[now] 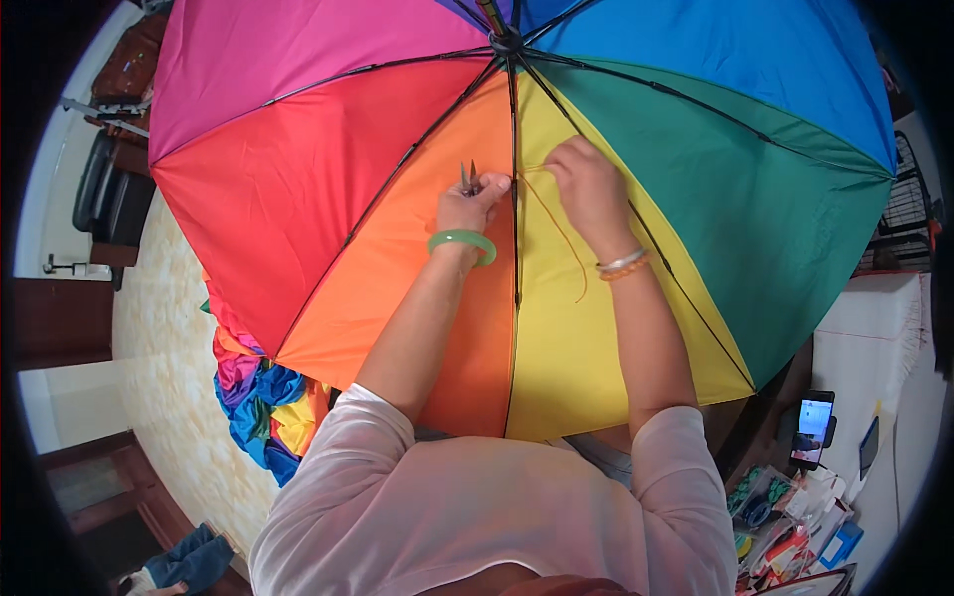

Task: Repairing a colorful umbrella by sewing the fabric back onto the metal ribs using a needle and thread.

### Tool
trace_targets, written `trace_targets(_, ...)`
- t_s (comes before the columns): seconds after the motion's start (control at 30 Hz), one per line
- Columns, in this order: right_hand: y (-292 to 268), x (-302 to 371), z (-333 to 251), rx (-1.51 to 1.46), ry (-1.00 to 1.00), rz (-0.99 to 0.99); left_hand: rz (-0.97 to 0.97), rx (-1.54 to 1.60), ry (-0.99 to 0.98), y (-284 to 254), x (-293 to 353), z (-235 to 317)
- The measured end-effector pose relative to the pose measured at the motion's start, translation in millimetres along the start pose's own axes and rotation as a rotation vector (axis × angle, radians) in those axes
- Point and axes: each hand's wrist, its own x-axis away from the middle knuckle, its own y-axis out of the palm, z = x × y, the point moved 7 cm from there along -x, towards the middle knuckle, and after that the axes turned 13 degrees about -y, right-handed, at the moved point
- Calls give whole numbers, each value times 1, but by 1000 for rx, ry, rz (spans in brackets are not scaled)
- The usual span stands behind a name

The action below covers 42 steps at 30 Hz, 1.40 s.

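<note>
An opened rainbow umbrella (417, 268) lies spread before me with its inner side and black ribs showing. My left hand (465, 209) is closed around small scissors (469, 175), blades pointing away from me; their handles are hidden in the palm. Its thumb and index finger are pressed together beside the rib (515, 238) along the orange and yellow panels' seam. To the right of that rib, over the yellow panel, my right hand (593, 194) pinches an orange-brown thread (562, 233). One length stretches toward the rib, while a loose length hangs down across the yellow cloth.
Crumpled multicoloured cloth (263, 412) is heaped at the lower left, beside the pale floor (179, 338). On the right, a white surface (860, 348) carries a lit phone (813, 427) in a holder. Small tools and supplies (790, 526) crowd below it. A black chair (104, 194) stands far left.
</note>
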Motion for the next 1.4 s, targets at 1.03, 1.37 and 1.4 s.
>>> trace_targets(1.03, 30, 12, -8, 12, 190, 76, 61, 10, 121, 4, -11, 0)
trace_targets(1.37, 34, 15, -3, -52, 192, 57, 71, -56, 135, 5, -9, 1)
trace_targets(1.4, 34, 14, -5, -41, 143, 79, 46, -18, 93, 4, -11, -2)
